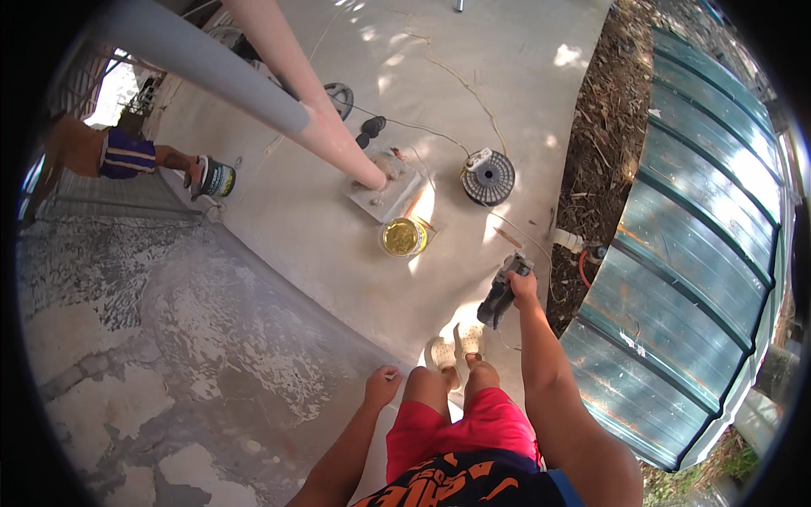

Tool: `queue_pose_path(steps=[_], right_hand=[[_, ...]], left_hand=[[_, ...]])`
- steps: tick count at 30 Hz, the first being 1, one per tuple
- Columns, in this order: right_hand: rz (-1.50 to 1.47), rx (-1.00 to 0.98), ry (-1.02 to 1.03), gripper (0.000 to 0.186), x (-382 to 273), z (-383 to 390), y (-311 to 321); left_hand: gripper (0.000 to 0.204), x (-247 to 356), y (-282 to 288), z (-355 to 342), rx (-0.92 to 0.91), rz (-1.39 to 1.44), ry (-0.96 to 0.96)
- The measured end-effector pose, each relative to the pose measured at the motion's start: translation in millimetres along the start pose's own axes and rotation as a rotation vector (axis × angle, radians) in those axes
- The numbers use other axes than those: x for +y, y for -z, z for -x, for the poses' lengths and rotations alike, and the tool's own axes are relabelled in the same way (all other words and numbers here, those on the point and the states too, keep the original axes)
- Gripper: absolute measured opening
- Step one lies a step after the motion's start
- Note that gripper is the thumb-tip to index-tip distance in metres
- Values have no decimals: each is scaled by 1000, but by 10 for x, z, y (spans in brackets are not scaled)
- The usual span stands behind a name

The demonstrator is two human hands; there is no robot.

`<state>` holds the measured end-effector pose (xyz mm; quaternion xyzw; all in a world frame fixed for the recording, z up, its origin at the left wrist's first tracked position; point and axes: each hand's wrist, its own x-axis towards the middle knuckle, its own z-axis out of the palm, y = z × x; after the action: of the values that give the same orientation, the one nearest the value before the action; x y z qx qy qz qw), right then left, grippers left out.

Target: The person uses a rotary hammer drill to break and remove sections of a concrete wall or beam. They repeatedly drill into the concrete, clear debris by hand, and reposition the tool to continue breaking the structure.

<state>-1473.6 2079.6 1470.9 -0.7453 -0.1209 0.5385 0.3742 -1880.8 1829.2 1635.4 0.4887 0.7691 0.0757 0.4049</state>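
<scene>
Right hand [522, 286] is clamped on a power tool [500, 296], long axis pointing down toward the slab [338, 253]. Left hand [382, 385] is loosely curled, maybe pinching something small, farther from the yellow tin [402, 237] ahead.

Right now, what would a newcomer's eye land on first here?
The pink-and-grey pole slanting down to a plate on the concrete, with a yellow-filled can and a wire spool beside its foot. Lower right, the right hand grips a power tool next to green corrugated sheeting.

Round open yellow tin [403, 237] on floor — another person's dark-labelled can [218, 178], left
</scene>
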Motion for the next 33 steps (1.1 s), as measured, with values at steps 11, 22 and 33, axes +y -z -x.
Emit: queue_pose_path(steps=[11, 22, 33], right_hand=[[505, 81, -237, 45, -1386, -3316, -10], [344, 264, -364, 26, -1487, -6868, 65], [468, 261, -447, 38, -1191, -7932, 30]], left_hand=[[34, 4084, -917, -5684, -265, -73, -276], [29, 5810, -4464, -12941, -171, -592, -515], [82, 5676, -5959, -14746, -551, -860, -230]])
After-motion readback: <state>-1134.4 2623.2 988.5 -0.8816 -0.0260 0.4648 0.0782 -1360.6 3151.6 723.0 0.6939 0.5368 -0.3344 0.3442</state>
